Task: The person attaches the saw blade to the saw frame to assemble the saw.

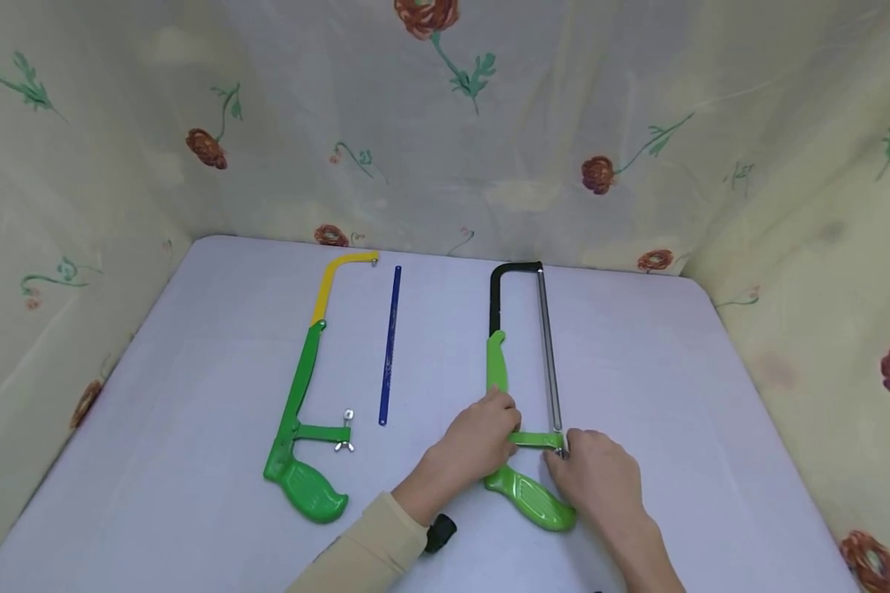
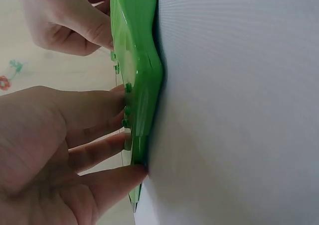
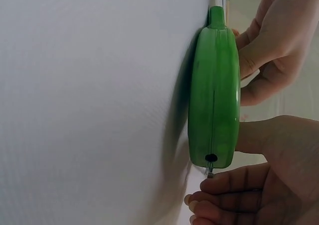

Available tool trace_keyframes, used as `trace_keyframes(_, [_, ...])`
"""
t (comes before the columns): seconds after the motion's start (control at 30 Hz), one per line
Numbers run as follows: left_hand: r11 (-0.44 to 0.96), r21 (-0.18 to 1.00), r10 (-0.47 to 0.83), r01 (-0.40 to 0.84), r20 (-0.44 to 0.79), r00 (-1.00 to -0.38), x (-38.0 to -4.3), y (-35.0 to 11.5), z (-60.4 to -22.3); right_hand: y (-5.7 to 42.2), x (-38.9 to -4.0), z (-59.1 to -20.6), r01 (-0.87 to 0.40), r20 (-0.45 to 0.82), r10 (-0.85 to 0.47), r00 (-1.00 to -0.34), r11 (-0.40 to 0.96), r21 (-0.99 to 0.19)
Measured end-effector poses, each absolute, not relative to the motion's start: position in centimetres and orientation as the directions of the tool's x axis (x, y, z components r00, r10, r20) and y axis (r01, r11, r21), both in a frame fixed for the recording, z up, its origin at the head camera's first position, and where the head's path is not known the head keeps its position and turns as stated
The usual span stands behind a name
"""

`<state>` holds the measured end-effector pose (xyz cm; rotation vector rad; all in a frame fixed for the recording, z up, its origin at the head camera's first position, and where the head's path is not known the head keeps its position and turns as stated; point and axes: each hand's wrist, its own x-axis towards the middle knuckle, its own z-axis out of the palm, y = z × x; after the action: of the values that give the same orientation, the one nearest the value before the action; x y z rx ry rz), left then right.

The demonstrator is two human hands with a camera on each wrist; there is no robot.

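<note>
A hacksaw (image 1: 534, 498) with a lime-green handle, black front frame and grey blade (image 1: 550, 354) lies flat on the table, its blade joined at both ends. My left hand (image 1: 482, 432) holds its green frame near the handle; in the left wrist view that hand (image 2: 65, 140) has thumb and fingers on either side of the green part. At the blade's near end, my right hand (image 1: 601, 478) pinches the small metal tightening piece, mostly covered by the fingers. The right wrist view has the right hand (image 3: 259, 180) beside the handle's end, fingertips at a small metal tip.
To the left lies a second hacksaw (image 1: 300, 379), green and yellow, without a blade, with a wing nut (image 1: 344, 446) on its cross arm. A loose blue blade (image 1: 390, 346) lies between the saws. The white table (image 1: 193, 395) meets floral curtains (image 1: 489, 165) behind. A black object (image 1: 440, 534) shows by the left wrist.
</note>
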<state>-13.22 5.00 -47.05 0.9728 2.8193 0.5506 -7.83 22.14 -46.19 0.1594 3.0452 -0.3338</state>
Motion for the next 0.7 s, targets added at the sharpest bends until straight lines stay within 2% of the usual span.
trace_keyframes(0.33, [0.659,0.438,0.662,0.611,0.047,-0.748,-13.5,4.6,-47.5,23.0,-8.0,-46.0,0.164,-0.139,0.134,-0.981,0.958,-0.234])
trace_keyframes(0.7, [0.658,0.439,0.680,0.612,0.005,-0.734,-13.8,2.6,-47.3,23.5,-8.2,-45.3,0.136,-0.200,0.092,-0.975,0.967,-0.217])
